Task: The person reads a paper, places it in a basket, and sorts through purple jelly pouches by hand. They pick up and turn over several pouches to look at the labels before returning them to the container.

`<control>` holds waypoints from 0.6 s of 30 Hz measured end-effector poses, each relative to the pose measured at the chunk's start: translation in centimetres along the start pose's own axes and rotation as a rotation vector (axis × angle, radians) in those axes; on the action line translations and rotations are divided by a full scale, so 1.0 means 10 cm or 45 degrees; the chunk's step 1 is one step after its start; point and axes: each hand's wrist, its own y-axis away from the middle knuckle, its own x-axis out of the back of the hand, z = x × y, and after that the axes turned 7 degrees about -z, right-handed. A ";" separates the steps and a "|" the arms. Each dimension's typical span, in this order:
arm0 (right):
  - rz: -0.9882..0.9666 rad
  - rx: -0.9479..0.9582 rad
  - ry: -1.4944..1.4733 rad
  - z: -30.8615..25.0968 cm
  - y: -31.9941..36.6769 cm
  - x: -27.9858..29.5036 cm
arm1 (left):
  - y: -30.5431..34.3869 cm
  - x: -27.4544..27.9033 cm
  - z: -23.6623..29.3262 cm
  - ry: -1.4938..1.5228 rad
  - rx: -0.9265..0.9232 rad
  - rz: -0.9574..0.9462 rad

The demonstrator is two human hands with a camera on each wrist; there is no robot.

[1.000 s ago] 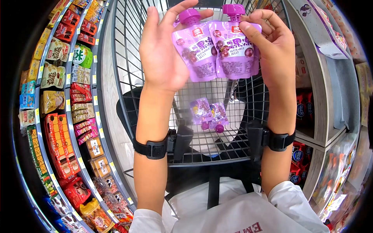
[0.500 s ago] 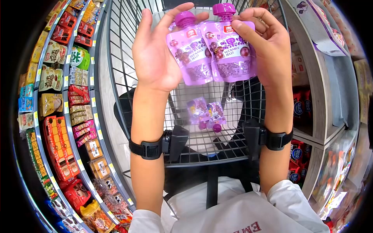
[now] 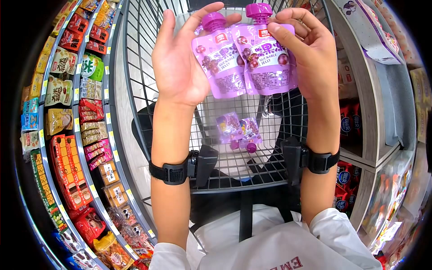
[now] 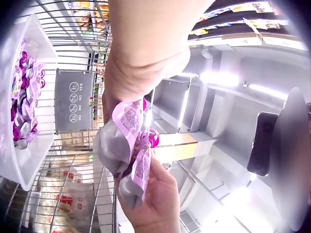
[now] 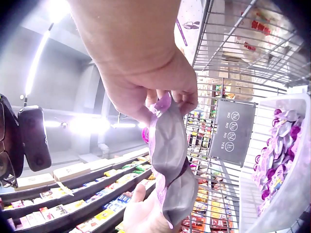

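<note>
Two purple jelly pouches stand side by side, caps up, in the head view: a left pouch (image 3: 221,65) and a right pouch (image 3: 265,60). My right hand (image 3: 310,54) pinches the right pouch at its upper right, thumb across the front. The left hand (image 3: 182,63) supports the left pouch, thumb raised off it, fingers extending behind the cap. From the side, the left wrist view shows the pouches' silvery undersides (image 4: 114,145) between the left hand (image 4: 131,82) and the right hand (image 4: 155,199). Similar undersides (image 5: 170,141) appear in the right wrist view.
Below the hands is a wire cart (image 3: 243,186), with two smaller-looking purple packs (image 3: 229,128) visible at its bottom. A white bin (image 4: 41,160) holds several purple pouches. Snack shelves (image 3: 76,112) line the left; a wooden shelf unit (image 3: 366,164) stands at right.
Over the last second, both hands and the two pouches have shifted slightly left in the head view. The hold on the pouches looks the same.
</note>
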 end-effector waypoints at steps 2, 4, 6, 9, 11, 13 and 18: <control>0.004 -0.002 -0.004 0.00 -0.01 -0.01 | 0.00 0.01 0.00 -0.002 -0.001 -0.001; -0.058 -0.093 0.056 -0.09 0.03 -0.01 | -0.01 0.03 0.01 -0.006 0.016 -0.054; -0.215 -0.149 0.226 -0.11 0.04 -0.02 | 0.02 0.02 0.04 -0.478 0.178 -0.009; -0.587 -0.491 0.437 -0.16 0.07 0.12 | 0.12 -0.01 0.07 -1.263 0.604 0.058; -0.537 -0.559 0.627 0.01 0.05 0.17 | 0.17 -0.07 0.08 -1.673 0.863 0.093; -0.408 -0.593 0.851 0.31 0.04 0.19 | 0.12 0.06 0.09 -1.722 0.853 0.122; -0.355 -0.785 1.060 1.07 -0.23 0.10 | -0.10 0.72 0.02 -2.374 0.741 0.373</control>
